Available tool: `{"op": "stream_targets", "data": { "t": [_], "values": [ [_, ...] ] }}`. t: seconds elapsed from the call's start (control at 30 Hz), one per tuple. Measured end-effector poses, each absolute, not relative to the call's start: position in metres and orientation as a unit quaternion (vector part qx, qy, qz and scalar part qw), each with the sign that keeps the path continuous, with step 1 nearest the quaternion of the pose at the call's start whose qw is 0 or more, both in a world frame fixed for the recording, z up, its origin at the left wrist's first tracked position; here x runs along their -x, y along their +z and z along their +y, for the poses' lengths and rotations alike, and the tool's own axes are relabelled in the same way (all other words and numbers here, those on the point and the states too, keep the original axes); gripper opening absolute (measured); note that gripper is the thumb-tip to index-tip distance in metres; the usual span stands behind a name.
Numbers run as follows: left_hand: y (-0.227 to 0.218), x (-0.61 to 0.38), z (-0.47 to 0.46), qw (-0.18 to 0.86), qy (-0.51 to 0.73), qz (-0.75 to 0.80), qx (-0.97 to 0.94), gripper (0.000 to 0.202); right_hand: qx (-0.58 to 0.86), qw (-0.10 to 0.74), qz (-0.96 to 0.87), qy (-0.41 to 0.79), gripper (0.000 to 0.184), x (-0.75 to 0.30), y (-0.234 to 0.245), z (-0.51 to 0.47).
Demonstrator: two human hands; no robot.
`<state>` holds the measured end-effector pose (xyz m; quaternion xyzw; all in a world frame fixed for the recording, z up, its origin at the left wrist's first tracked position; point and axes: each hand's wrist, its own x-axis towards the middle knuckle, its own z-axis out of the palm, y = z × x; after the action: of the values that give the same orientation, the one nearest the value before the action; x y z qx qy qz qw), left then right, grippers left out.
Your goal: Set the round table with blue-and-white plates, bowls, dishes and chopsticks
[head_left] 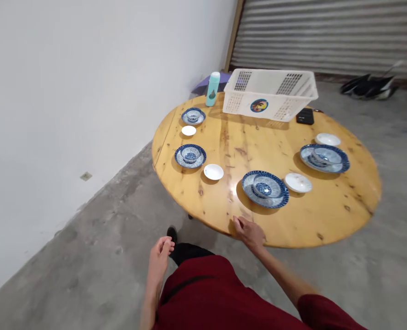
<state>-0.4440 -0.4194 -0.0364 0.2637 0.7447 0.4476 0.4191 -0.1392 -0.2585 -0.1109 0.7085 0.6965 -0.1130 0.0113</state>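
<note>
At table edge, right hand (249, 233) rests flat, grip open, empty; left hand (160, 256) hangs loosely curled, empty. Nearest plate with bowl (265, 189) and white saucer (298, 182) sit set; three more settings beyond; basket (270, 94), bottle (212, 89) far side.

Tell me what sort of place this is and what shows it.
Probably a garage or storage room used for a meal setup: a grey corrugated metal roller shutter, a bare rough concrete floor, and a round varnished wooden table set with blue-and-white patterned plates. The right hand rests on the table's edge.
</note>
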Motion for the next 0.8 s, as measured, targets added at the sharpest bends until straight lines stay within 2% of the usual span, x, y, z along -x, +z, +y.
{"op": "stream_targets", "data": {
  "t": [0.23, 0.43, 0.8],
  "values": [
    [-0.032, 0.538, -0.338, 0.439, 0.394, 0.751, -0.297, 0.062, -0.759, 0.093, 0.627, -0.15, 0.045, 0.158, -0.101, -0.249],
    [-0.026, 0.575, -0.255, 0.465, 0.344, 0.737, -0.351, 0.054, -0.792, 0.142, 0.568, -0.176, 0.048, 0.174, -0.09, -0.242],
    [-0.006, 0.596, -0.125, 0.524, 0.258, 0.646, -0.491, 0.041, -0.914, 0.062, 0.371, -0.152, 0.06, 0.197, -0.109, -0.236]
  ]
}}
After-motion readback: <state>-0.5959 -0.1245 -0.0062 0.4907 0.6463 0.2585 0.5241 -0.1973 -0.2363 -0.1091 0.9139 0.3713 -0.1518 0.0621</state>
